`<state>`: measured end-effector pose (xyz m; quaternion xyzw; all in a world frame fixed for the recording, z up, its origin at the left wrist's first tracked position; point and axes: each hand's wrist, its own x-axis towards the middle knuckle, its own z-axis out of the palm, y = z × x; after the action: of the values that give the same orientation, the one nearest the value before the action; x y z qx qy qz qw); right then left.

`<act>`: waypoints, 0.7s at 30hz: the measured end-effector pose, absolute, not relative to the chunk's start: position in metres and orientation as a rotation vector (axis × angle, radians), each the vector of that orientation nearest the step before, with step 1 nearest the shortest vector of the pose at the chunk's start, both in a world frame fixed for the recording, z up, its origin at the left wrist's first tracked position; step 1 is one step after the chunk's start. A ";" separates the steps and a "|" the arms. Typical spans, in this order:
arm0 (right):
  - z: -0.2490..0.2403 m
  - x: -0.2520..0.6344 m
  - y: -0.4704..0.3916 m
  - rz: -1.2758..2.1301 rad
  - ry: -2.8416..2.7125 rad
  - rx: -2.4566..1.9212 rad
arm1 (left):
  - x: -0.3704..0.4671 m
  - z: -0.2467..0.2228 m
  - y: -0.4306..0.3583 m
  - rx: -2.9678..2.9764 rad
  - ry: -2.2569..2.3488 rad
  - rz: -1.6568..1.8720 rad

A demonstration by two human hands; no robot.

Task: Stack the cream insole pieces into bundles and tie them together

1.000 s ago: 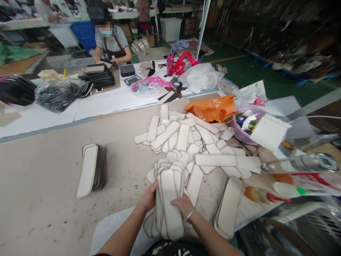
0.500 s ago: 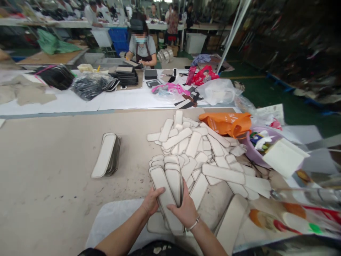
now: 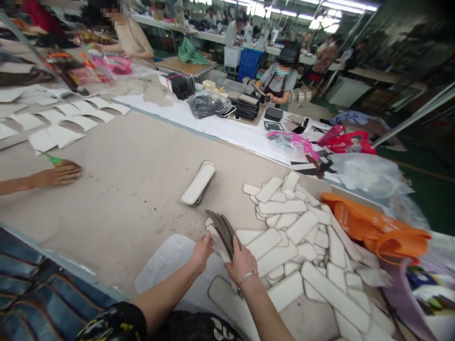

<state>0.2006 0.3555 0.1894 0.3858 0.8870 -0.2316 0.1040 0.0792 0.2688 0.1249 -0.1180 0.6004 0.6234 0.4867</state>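
Between my two hands is a small bundle of long flat cream-coloured pieces with rounded corners (image 3: 221,238), turned partly on edge so their grey backs show. My left hand (image 3: 202,252) is closed on the bundle's left side. My right hand (image 3: 242,260) grips its right side, the thumb and fingers around the edges. A neat stack of the same pieces (image 3: 199,182) lies just beyond on the table. To my right spreads a loose heap of these pieces (image 3: 284,237), and one larger piece (image 3: 231,303) lies beneath my right forearm.
An orange bag (image 3: 377,227) and a purple basin (image 3: 400,284) border the heap. Another person's hand (image 3: 59,174) rests on the table (image 3: 117,161) at left, near rows of white pieces (image 3: 57,137). Across the table sits a co-worker (image 3: 280,78) beside dark stacks (image 3: 248,106).
The view has swung left, bringing another person's hand into sight. My hands have tilted the bundle from lying face up to partly on edge, nearer the neat stack.
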 end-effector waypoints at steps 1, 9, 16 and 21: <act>0.179 0.197 0.354 -0.681 2.618 1.124 | 0.078 0.122 0.265 -0.313 1.437 1.523; 0.159 0.202 0.354 -0.861 2.658 1.100 | 0.087 0.135 0.267 -0.283 1.206 1.643; 0.150 0.222 0.366 -1.180 2.957 1.007 | 0.091 0.130 0.278 -0.366 1.217 1.551; 0.135 0.249 0.381 -0.919 2.903 1.214 | 0.090 0.138 0.284 -0.412 1.205 1.536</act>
<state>0.2489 0.3813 0.1347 0.3694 0.8836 -0.2797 -0.0682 0.0904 0.2842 0.1375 -0.1735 0.5073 0.6468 0.5423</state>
